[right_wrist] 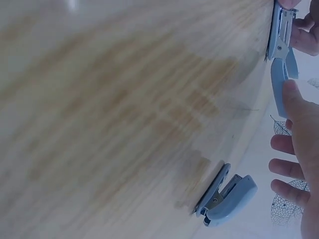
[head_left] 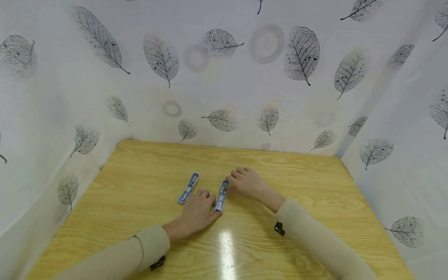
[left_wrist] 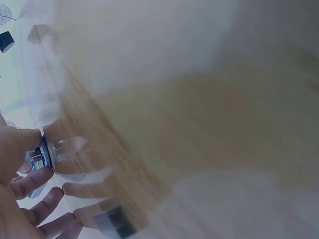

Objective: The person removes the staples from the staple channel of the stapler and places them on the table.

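Observation:
Two light-blue staplers are on the wooden table. My left hand (head_left: 199,212) pinches the near end of the right-hand stapler (head_left: 221,196) between thumb and fingers; the left wrist view shows that stapler's end (left_wrist: 42,154) between them. At its far end, my right hand (head_left: 249,183) holds the same stapler, and in the right wrist view the thumb (right_wrist: 291,94) lies on its handle (right_wrist: 278,82), which is swung away from the metal body. The other stapler (head_left: 188,188) lies to the left, just beyond my left hand, untouched. In the right wrist view that second stapler (right_wrist: 232,201) appears with its arms spread apart.
A glossy wood-grain table (head_left: 140,167) carries everything. White sheeting with a leaf print (head_left: 224,85) encloses the table at the back and on both sides. A bright light reflection (head_left: 226,252) shows on the near tabletop.

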The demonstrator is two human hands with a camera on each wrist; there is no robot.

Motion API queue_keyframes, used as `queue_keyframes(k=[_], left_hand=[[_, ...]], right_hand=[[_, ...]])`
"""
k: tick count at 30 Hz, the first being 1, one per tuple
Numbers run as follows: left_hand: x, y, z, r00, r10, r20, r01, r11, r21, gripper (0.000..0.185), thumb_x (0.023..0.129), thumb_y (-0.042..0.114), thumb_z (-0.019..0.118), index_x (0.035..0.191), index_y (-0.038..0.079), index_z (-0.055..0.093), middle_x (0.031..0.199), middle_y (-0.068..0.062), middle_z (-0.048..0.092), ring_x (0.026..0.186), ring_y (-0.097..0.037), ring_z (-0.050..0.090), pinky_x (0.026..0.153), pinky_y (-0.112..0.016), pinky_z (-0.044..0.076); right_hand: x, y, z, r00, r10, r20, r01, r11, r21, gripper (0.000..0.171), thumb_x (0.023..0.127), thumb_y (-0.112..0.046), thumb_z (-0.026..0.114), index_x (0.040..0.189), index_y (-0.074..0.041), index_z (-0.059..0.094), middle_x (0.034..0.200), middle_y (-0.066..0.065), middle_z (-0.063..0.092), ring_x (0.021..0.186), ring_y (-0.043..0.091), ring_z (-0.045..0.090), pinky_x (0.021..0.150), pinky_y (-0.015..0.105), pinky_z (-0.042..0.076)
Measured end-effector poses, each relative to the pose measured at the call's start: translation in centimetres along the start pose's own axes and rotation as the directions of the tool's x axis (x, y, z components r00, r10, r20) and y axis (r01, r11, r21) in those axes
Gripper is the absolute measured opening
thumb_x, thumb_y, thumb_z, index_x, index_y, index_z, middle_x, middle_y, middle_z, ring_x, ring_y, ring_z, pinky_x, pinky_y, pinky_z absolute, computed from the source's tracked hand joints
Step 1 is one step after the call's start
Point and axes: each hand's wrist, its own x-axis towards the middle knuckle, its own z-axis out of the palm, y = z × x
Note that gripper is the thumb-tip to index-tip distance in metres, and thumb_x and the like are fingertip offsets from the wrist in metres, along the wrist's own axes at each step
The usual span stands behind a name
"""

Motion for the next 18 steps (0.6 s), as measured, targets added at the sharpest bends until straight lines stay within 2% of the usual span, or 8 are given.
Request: queue_keyframes(k=[5, 10, 12, 15, 18], left_hand=[[-0.1, 0.1, 0.1, 1.000, -0.004, -0.006, 0.004, 1.000, 0.019, 0.038, 0.090, 0.052, 0.080, 0.089, 0.017, 0.065, 0.090, -0.001, 0.060, 0.084, -0.019, 0.056, 0.076, -0.036, 0.050], [-0.1, 0.2, 0.1, 1.000, -0.010, -0.010, 0.010, 1.000, 0.015, 0.038, 0.090, 0.051, 0.081, 0.089, 0.017, 0.065, 0.091, -0.001, 0.060, 0.085, -0.019, 0.056, 0.077, -0.036, 0.050], [-0.2, 0.2, 0.1, 1.000, -0.007, -0.014, 0.008, 1.000, 0.016, 0.037, 0.089, 0.051, 0.081, 0.089, 0.017, 0.065, 0.091, -0.001, 0.060, 0.086, -0.019, 0.056, 0.077, -0.036, 0.051], [-0.2, 0.2, 0.1, 1.000, 0.000, -0.024, 0.001, 1.000, 0.008, 0.037, 0.089, 0.050, 0.081, 0.088, 0.017, 0.065, 0.090, -0.001, 0.061, 0.085, -0.019, 0.056, 0.076, -0.036, 0.051], [-0.2, 0.2, 0.2, 0.999, 0.003, -0.033, -0.003, 1.000, 0.007, 0.037, 0.088, 0.049, 0.082, 0.088, 0.016, 0.065, 0.090, -0.001, 0.060, 0.084, -0.018, 0.055, 0.075, -0.036, 0.050]], right_hand=[[-0.9, -0.4, -0.7, 0.998, 0.059, -0.012, -0.058, 0.996, 0.074, 0.048, 0.096, -0.056, 0.069, 0.125, -0.018, 0.071, 0.102, -0.003, 0.072, 0.090, 0.015, 0.067, 0.078, 0.029, 0.058], [-1.7, -1.4, -1.2, 0.990, 0.126, -0.067, -0.114, 0.980, 0.160, 0.039, 0.094, -0.049, 0.076, 0.116, -0.018, 0.075, 0.097, -0.004, 0.072, 0.085, 0.014, 0.066, 0.076, 0.027, 0.056], [-2.0, -1.9, -1.4, 0.984, 0.165, -0.065, -0.148, 0.966, 0.212, 0.035, 0.093, -0.047, 0.078, 0.111, -0.018, 0.076, 0.094, -0.004, 0.073, 0.083, 0.014, 0.064, 0.076, 0.027, 0.055], [-2.2, -2.5, -1.7, 0.971, 0.238, -0.007, -0.224, 0.924, 0.311, 0.030, 0.094, -0.046, 0.077, 0.109, -0.019, 0.076, 0.094, -0.005, 0.076, 0.085, 0.012, 0.065, 0.076, 0.026, 0.054], [-2.3, -3.0, -2.3, 0.947, 0.309, 0.090, -0.315, 0.833, 0.455, 0.027, 0.097, -0.042, 0.076, 0.109, -0.018, 0.076, 0.095, -0.004, 0.078, 0.085, 0.011, 0.070, 0.072, 0.024, 0.055]])
